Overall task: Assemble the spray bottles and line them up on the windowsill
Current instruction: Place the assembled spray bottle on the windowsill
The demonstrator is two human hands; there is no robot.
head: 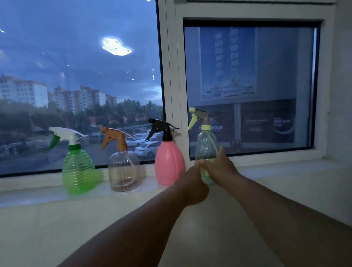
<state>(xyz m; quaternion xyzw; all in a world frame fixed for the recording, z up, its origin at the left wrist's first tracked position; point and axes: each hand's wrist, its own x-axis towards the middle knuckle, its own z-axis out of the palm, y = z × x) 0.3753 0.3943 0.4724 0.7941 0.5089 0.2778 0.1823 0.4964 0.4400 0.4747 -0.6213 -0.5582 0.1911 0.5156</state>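
Several spray bottles stand in a row on the white windowsill (273, 169). From the left: a ribbed green bottle (78, 170) with a white and green trigger, a clear bottle (124, 172) with an orange-brown trigger, and a pink bottle (168, 164) with a black trigger. Furthest right is a pale yellow-green clear bottle (205, 144) with a grey and lime trigger, upright, its trigger head screwed on. My left hand (191, 185) and my right hand (219, 167) both wrap around the lower part of this bottle, hiding its base.
The white window frame post (173, 73) rises right behind the pink bottle. Glass panes lie close behind all the bottles. A side wall (346, 85) closes the sill at the right. A wide pale ledge (74, 228) stretches in front of the sill.
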